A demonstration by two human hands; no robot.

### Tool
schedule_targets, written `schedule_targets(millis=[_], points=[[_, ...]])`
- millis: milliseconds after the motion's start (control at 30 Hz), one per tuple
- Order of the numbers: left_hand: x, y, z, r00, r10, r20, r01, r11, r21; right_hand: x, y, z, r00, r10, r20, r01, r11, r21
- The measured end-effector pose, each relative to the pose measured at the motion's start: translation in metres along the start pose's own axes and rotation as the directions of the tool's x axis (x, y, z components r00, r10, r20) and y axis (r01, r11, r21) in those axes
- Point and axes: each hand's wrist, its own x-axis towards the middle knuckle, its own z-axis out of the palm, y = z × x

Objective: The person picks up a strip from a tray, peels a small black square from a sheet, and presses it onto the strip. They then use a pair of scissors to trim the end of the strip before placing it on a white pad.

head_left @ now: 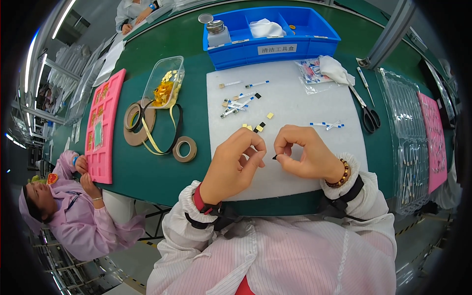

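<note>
While a small black piece [275, 158] is pinched between the thumb and forefinger of the right hand [307, 155], the left hand [231, 167] is held close beside it, over a white mat [290, 98]. The left thumb and forefinger are curled round until their tips almost or quite meet; whether anything is gripped there cannot be told. The remaining fingers of both hands are loosely folded in. Just beyond the left fingertips, small yellow squares [270, 115] are scattered, and farther off white-and-blue ribbon cables [240, 104] are loosely heaped. Two crossed cables [327, 125] are laid near the right knuckles, on their far side.

Well beyond the fingertips, a blue three-compartment bin [319, 47] is set; a metal-topped bottle [219, 37] is held in its left compartment and a white cloth [267, 28] in its middle one. To the left of the fingers, yellow and amber film pieces [163, 92] are contained in a clear plastic tub [147, 78]; farther left, small parts [102, 92] are seated in the recesses of a pink tray [118, 81]. Well to the right, narrow strips [409, 157] are held in clear blister trays [405, 105].
</note>
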Motion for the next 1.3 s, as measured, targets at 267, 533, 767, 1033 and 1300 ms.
schedule_targets(millis=[267, 533, 767, 1033, 1300], points=[[0.001, -0.004, 0.000, 0.999, -0.017, 0.049, 0.016, 1.000, 0.022, 0.002, 0.000, 0.001, 0.998, -0.057, 0.006, 0.057, 0.995, -0.077], [0.003, -0.007, 0.006, 0.994, 0.102, 0.027, -0.105, 0.988, 0.115, 0.003, 0.002, 0.001, 0.997, -0.078, 0.000, 0.077, 0.993, -0.092], [0.010, -0.009, 0.004, 0.960, 0.242, -0.142, -0.185, 0.925, 0.331, 0.001, 0.006, 0.002, 0.981, 0.099, -0.166, -0.111, 0.992, -0.065], [0.037, -0.061, -0.047, 0.915, 0.131, -0.381, 0.163, 0.744, 0.647, 0.001, 0.004, 0.001, 0.972, 0.182, -0.148, -0.187, 0.982, -0.025], [0.038, -0.064, -0.052, 0.944, 0.037, -0.327, 0.151, 0.834, 0.531, 0.001, 0.005, 0.000, 0.967, 0.197, -0.158, -0.203, 0.979, -0.021]])
